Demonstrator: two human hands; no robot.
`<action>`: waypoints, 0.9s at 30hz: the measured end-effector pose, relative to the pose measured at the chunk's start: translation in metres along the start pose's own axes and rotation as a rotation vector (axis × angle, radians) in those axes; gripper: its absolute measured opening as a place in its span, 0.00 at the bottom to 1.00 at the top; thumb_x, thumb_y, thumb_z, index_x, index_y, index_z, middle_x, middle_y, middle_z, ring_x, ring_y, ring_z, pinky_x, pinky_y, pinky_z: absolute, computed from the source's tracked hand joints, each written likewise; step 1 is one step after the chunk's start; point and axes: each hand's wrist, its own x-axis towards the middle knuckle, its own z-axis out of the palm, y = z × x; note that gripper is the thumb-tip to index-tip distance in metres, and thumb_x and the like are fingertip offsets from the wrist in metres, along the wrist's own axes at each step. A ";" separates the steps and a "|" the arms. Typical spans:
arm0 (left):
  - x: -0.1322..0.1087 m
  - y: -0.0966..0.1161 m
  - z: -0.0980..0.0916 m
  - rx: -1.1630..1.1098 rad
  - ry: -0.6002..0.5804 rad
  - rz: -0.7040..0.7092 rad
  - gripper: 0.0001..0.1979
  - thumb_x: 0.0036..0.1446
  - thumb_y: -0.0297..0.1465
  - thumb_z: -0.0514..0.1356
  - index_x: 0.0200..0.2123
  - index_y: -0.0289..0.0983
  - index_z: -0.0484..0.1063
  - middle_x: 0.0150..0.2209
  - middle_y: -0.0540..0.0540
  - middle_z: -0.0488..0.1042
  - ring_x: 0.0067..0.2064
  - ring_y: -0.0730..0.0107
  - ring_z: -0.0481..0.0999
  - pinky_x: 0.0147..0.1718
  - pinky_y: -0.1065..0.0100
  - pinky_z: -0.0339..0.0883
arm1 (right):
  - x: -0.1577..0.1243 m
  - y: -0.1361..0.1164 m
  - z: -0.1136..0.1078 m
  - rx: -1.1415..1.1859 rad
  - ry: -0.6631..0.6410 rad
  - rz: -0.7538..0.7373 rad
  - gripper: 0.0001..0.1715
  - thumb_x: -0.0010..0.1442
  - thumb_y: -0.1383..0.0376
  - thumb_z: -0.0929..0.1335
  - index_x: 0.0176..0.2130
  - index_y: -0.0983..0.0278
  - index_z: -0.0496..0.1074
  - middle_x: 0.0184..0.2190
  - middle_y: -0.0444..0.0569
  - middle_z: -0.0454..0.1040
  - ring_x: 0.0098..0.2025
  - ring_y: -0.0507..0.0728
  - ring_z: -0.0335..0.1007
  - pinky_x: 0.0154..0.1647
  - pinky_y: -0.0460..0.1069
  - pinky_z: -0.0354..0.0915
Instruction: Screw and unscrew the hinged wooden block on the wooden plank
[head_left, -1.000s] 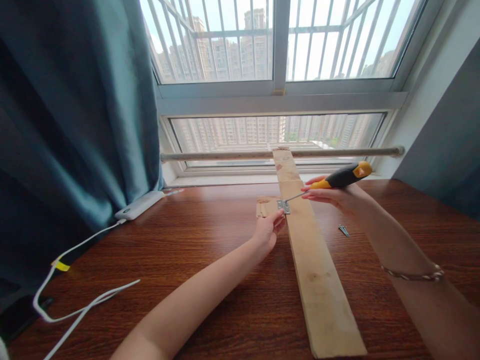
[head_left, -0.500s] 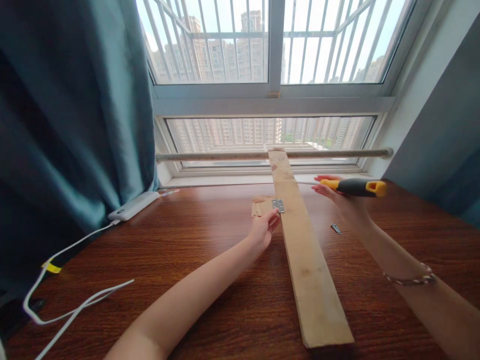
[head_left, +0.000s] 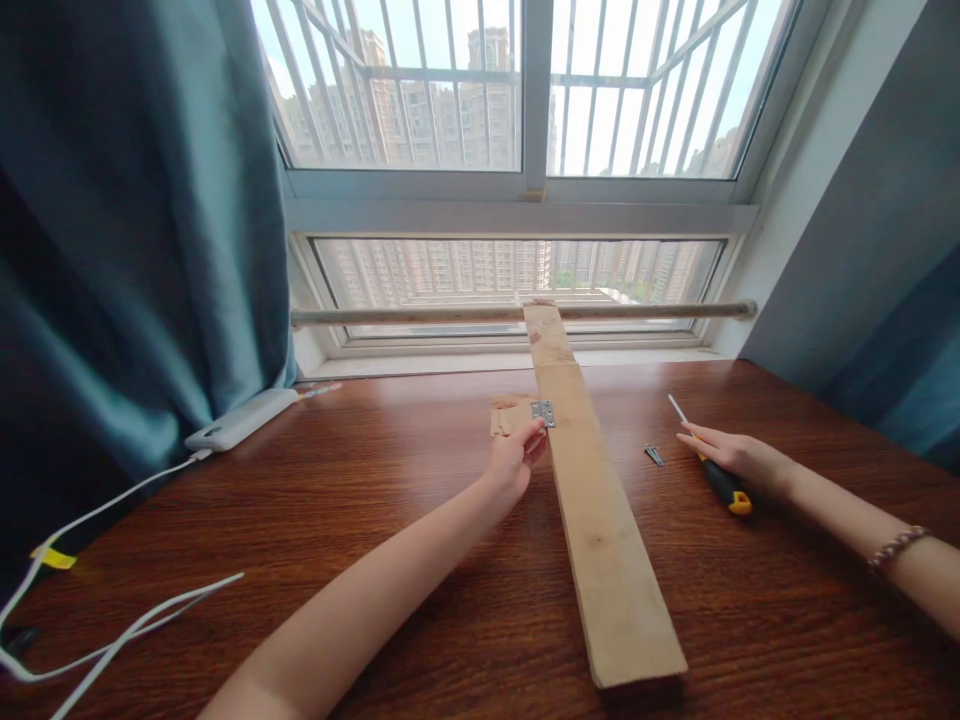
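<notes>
My left hand (head_left: 514, 462) pinches the lower edge of a small metal hinge (head_left: 542, 413). That hinge bridges a long pale wooden board (head_left: 604, 540) and a short piece of wood (head_left: 507, 416) at the board's left side. To the right, my right hand (head_left: 741, 458) is closed over a screwdriver (head_left: 726, 488) with a black and yellow handle. The screwdriver is low at the tabletop, its shaft angled up and left past my fingers. Several screws (head_left: 654, 456) lie in a small bunch between the board and my right hand.
The brown wooden tabletop (head_left: 360, 490) runs up to a barred window (head_left: 525, 190). The board's far end reaches a horizontal pipe (head_left: 420, 314). At the left are a white power bank (head_left: 240, 420), its white cable (head_left: 120, 640) and a blue curtain (head_left: 172, 200).
My right hand has moved away from the board, rightward and down to the tabletop, taking the screwdriver with it. My left hand stays at the hinge. The whole view has shifted slightly.
</notes>
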 end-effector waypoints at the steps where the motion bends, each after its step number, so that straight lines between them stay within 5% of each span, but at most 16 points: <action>1: 0.000 0.000 0.000 0.000 0.001 -0.002 0.10 0.42 0.18 0.65 0.29 0.35 0.72 0.28 0.48 0.76 0.27 0.76 0.74 0.28 0.74 0.68 | 0.001 0.000 0.001 -0.001 0.004 0.003 0.34 0.51 0.85 0.55 0.53 0.67 0.67 0.55 0.58 0.65 0.55 0.58 0.64 0.53 0.52 0.65; 18: -0.002 0.001 0.001 -0.008 0.007 -0.016 0.08 0.43 0.17 0.63 0.27 0.34 0.71 0.26 0.49 0.76 0.25 0.78 0.72 0.28 0.74 0.67 | 0.010 0.028 0.006 0.032 -0.070 -0.187 0.34 0.53 0.80 0.57 0.57 0.64 0.62 0.55 0.53 0.66 0.52 0.56 0.67 0.49 0.49 0.67; 23: -0.001 0.001 0.000 -0.002 0.015 -0.015 0.09 0.43 0.18 0.64 0.28 0.34 0.71 0.27 0.49 0.76 0.25 0.77 0.72 0.28 0.73 0.66 | 0.040 0.002 -0.026 0.204 0.091 0.149 0.20 0.57 0.72 0.59 0.47 0.67 0.70 0.46 0.55 0.73 0.47 0.60 0.71 0.48 0.52 0.67; 27: 0.001 0.000 -0.001 -0.006 0.011 -0.014 0.08 0.44 0.18 0.63 0.28 0.34 0.71 0.27 0.48 0.76 0.27 0.76 0.73 0.28 0.73 0.66 | 0.066 -0.026 -0.028 0.503 -0.122 0.468 0.13 0.56 0.66 0.61 0.33 0.66 0.74 0.26 0.48 0.76 0.29 0.55 0.74 0.33 0.47 0.68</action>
